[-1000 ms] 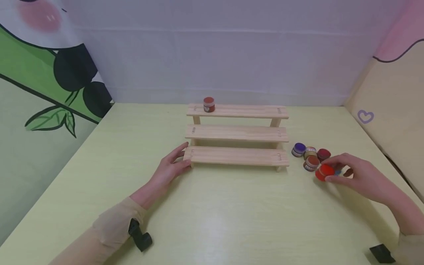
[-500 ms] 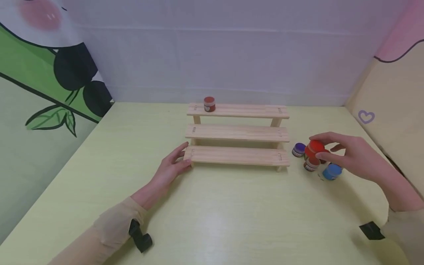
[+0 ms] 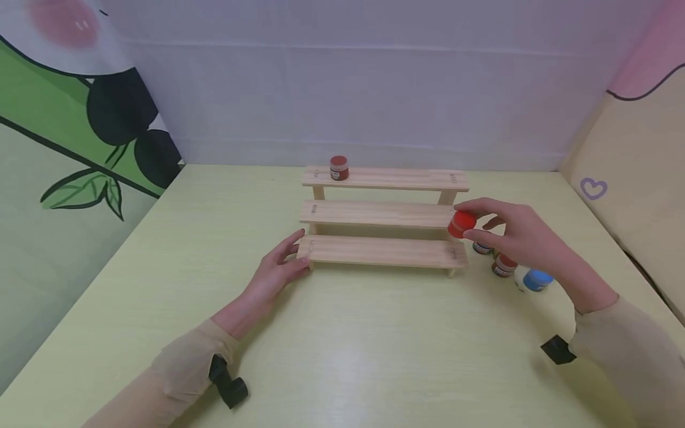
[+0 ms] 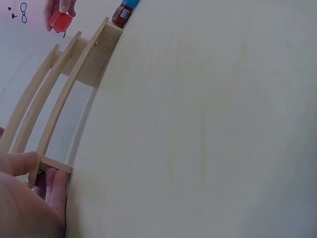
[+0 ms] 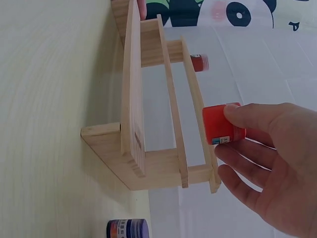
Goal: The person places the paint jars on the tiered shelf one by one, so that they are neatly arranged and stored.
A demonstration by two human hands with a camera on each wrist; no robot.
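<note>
One rack (image 3: 380,251) gripped in my left hand (image 3: 271,268), I should carry level the red jar (image 3: 461,223) my right hand (image 3: 512,233) pinches.

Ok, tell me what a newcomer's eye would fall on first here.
Probably the bright red jar, pinched in the right hand near the right end of the wooden stand. Next would come the stand itself, on the table, with the left hand holding its left end and a duller red jar toward the left of the top shelf.
</note>
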